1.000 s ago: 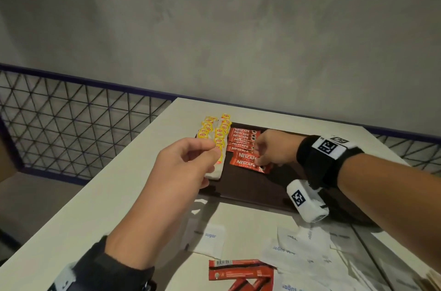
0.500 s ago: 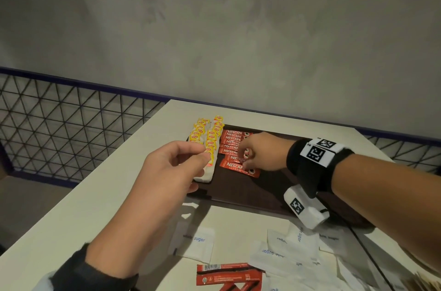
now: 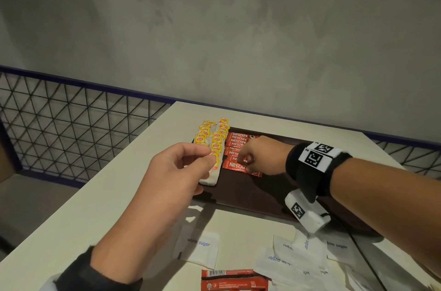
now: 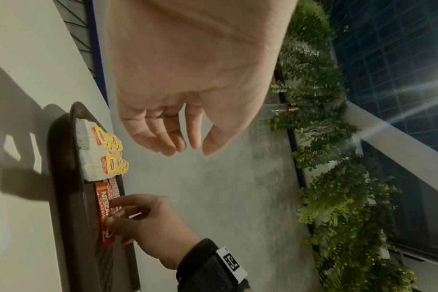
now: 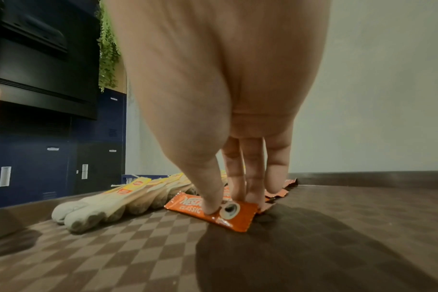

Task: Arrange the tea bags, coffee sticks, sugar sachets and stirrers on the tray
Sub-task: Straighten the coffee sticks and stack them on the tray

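My right hand [image 3: 262, 156] is down on the dark tray [image 3: 265, 191], thumb and straight fingers [image 5: 254, 189] pressing the nearest coffee stick [image 5: 214, 210] in the red row. Tea bags [image 3: 211, 147] lie along the tray's left edge, beside the sticks. My left hand [image 3: 177, 172] hovers empty, fingers loosely curled. Sugar sachets [image 3: 199, 246] and more sticks [image 3: 232, 280] sit on the tabletop [image 3: 100, 195].

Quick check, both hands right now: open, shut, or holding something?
Left hand: open, fingers loosely curled, holding nothing, above the tray.
Right hand: open, fingertips pressing the nearest red Nescafe coffee stick flat on the dark brown tray.
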The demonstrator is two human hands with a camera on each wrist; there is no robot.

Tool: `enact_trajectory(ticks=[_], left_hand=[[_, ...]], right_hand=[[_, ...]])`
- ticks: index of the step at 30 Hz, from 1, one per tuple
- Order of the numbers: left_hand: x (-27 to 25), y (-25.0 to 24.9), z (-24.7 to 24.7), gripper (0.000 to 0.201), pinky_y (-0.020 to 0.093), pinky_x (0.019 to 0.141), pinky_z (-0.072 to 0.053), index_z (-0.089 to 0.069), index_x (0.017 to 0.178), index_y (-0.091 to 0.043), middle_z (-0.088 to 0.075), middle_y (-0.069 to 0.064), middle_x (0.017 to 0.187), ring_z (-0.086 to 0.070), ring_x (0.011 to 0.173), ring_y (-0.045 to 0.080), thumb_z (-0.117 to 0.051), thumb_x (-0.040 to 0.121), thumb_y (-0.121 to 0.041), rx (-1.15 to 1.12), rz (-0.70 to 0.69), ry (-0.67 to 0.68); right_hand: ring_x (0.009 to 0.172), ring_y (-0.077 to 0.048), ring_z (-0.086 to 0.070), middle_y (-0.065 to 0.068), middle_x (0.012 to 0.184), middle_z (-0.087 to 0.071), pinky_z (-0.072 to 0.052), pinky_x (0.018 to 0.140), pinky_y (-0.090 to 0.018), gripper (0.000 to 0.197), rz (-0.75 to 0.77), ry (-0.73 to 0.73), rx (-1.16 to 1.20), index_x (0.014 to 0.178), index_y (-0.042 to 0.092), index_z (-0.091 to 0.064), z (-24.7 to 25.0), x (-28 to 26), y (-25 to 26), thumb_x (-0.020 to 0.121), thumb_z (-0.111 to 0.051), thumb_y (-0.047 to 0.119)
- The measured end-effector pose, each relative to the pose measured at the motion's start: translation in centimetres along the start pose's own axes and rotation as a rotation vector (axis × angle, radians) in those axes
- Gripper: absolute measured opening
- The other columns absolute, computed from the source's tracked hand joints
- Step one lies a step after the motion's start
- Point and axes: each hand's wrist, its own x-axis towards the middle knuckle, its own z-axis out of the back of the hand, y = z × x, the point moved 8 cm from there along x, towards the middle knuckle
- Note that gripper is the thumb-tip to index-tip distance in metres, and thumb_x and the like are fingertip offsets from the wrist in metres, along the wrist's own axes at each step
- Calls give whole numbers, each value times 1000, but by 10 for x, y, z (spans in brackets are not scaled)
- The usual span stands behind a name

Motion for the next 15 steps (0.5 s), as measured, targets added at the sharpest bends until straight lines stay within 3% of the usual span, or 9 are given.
enact_trajectory(ticks=[2, 6, 10, 15], left_hand=[[0, 0, 1, 6, 28, 67, -52, -77, 96, -21, -74, -1, 88, -69, 76, 9, -75, 90, -19, 2, 2, -2], [1, 0, 3, 9, 27, 67, -52, -77, 96, -21, -76, 1, 93, -70, 80, 11, -74, 91, -15, 1, 2, -5], [1, 1, 3, 12, 27, 68, -52, -77, 96, -21, -77, 0, 94, -71, 82, 13, -73, 90, -12, 4, -1, -2], [0, 1, 2, 12, 27, 68, -51, -78, 95, -22, -77, 0, 94, -71, 84, 14, -73, 90, -12, 5, 0, -2]], right_hand=[[95, -12, -55, 6, 105, -61, -49, 86, -27, 34, 2, 0, 5, 128, 23, -67, 1, 3, 1, 94, -70, 23], [94, -11, -56, 1, 115, -65, -46, 80, -24, 31, -12, -54, 52, 129, 20, -67, 6, 6, 0, 97, -66, 23], [96, -11, -55, 5, 106, -60, -44, 81, -23, 28, -33, -17, 83, 126, 19, -69, 2, 4, -7, 98, -65, 20], [99, -10, -52, -1, 125, -65, -44, 85, -23, 33, -35, 2, 83, 131, 18, -66, 1, 4, -7, 99, -63, 20]])
